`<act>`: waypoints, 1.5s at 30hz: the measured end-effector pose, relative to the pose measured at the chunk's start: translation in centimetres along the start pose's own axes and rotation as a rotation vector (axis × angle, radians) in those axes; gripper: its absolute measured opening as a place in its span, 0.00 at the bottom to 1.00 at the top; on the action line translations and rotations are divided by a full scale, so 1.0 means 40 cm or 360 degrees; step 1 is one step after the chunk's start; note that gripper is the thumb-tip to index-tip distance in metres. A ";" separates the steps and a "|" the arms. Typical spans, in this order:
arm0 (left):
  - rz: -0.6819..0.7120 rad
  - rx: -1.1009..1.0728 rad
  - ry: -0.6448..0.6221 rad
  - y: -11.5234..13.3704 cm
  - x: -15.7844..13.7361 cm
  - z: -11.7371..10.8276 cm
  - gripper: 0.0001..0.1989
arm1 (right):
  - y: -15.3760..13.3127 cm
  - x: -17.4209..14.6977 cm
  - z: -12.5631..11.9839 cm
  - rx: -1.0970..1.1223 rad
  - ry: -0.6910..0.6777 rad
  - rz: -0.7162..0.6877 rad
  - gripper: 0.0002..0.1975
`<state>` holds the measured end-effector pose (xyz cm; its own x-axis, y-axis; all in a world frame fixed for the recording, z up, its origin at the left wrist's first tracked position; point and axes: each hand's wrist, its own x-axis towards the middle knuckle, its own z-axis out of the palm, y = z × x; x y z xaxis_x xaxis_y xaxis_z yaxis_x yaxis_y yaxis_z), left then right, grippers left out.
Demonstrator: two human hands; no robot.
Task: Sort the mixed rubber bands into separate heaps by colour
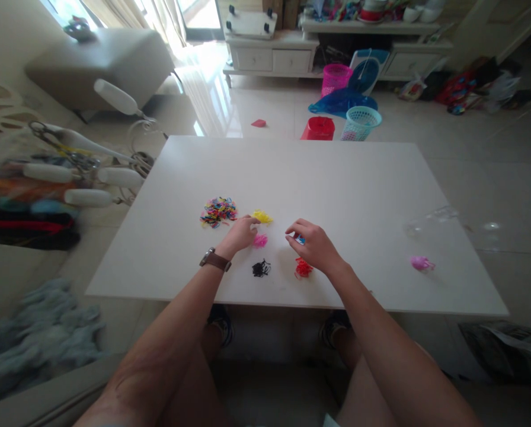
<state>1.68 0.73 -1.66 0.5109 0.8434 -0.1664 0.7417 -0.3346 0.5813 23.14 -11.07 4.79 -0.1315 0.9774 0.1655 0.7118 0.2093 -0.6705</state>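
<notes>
In the head view, small loose bands lie on a white table: a mixed pile at left, with a yellow pile, pink pile, black pile, red pile and a few blue bands to its right. The left hand is bent in beside the yellow and pink piles; the right hand is curled over the blue bands, its thumb and forefinger seemingly a little apart. Whether either has hold of a band, I cannot tell. A likely slip is colours mixing, since the yellow and pink piles sit close together and a finger or wrist could drag strands across; the right palm, near the red pile, could do likewise. The bands point every way, so the mixed pile has no clear direction; the yellow pile's visible part runs longest from side to side
</notes>
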 end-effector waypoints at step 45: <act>-0.0672 0.0451 -0.0072 -0.158 -0.074 -0.158 0.11 | -0.001 0.008 0.028 -0.0051 -0.0129 0.0023 0.06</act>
<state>-7.25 3.01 0.20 0.1547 0.9126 -0.3783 0.9731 -0.0745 0.2181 22.31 -10.72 4.05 -0.1758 0.9797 0.0958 0.7355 0.1954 -0.6488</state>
